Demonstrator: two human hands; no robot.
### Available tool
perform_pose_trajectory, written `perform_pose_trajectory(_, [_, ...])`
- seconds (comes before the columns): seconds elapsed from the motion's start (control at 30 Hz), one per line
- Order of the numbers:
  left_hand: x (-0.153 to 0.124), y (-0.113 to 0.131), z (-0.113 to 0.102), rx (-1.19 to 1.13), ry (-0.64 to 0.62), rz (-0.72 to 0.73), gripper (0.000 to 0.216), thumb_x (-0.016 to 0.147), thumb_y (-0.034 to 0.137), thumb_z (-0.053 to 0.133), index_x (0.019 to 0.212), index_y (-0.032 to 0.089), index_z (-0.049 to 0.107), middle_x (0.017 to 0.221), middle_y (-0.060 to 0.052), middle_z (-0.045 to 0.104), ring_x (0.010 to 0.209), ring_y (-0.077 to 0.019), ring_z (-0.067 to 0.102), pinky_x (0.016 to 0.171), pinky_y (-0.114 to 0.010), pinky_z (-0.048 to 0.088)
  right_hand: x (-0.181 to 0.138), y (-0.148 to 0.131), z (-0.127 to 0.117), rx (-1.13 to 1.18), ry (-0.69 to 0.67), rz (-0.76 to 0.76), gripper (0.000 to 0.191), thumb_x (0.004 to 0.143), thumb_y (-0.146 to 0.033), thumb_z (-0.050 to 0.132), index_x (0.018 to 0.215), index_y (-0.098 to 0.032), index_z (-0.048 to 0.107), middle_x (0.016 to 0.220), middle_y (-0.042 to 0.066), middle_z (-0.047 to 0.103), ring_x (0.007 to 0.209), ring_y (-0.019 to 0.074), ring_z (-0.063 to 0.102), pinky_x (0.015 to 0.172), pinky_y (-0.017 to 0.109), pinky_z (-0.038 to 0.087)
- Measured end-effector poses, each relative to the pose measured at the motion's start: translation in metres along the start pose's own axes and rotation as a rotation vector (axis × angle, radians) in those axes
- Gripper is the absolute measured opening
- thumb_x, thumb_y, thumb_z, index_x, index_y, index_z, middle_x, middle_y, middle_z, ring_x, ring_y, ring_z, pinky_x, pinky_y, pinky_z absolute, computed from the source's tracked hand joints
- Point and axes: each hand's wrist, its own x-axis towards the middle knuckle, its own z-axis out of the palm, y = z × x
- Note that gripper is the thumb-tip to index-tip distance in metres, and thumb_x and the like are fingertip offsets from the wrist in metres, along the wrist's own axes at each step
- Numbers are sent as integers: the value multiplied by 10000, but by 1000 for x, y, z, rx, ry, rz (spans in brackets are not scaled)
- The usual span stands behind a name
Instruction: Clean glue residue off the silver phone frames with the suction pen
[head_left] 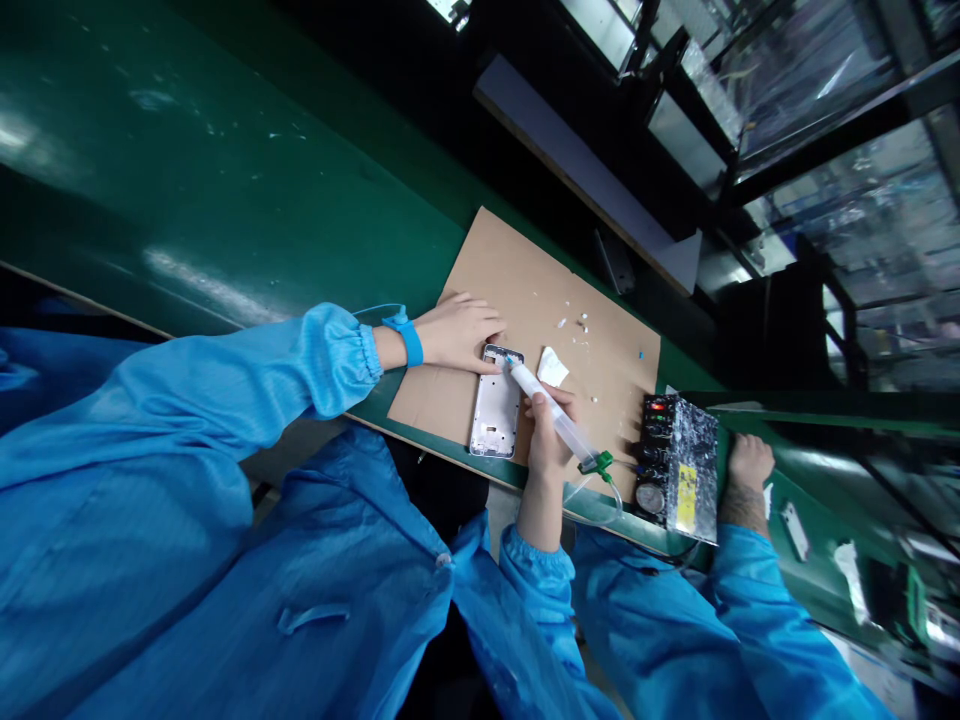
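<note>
A phone frame (496, 410) lies on the brown cardboard sheet (480, 270), its pale inner plate and dark rim facing up. My left hand (461, 335) grips its upper left corner, thumb at the edge and fingers curled by the top. In my right hand (549, 425) is a dispensing syringe (559, 415), a translucent barrel with a green cap (598, 464) and a clear hose. The blue tip of the syringe points at the upper part of the frame, close to my left thumb. Whether the tip touches the frame cannot be made out.
A crumpled white wipe (553, 367) and small white scraps lie on the cardboard. A stained dispenser box (679, 468) with dials stands at the right. Beyond it rests a co-worker's hand (750, 462). A dark phone-like slab (613, 262) lies beneath the shelf (585, 165).
</note>
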Motion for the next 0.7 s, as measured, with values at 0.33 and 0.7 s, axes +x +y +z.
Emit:
perform_pose_trajectory(0.33, [0, 0, 0, -7, -9, -6, 438, 916, 658, 735, 944, 231, 643, 1020, -63, 764, 1028, -281, 660, 905, -416, 373, 0, 1, -1, 39, -11, 55, 176, 984, -531, 690, 1021, -362, 718, 747, 34, 744, 742, 286, 750, 669, 466, 631])
perform_pose_trajectory(0.7, [0, -1, 1, 19, -2, 1, 449, 928, 675, 728, 942, 237, 628, 1020, -58, 763, 1018, -277, 658, 906, -422, 384, -1, 14, -1, -2, 16, 3, 176, 1006, -523, 651, 1039, -365, 722, 804, 39, 774, 757, 277, 753, 663, 446, 613])
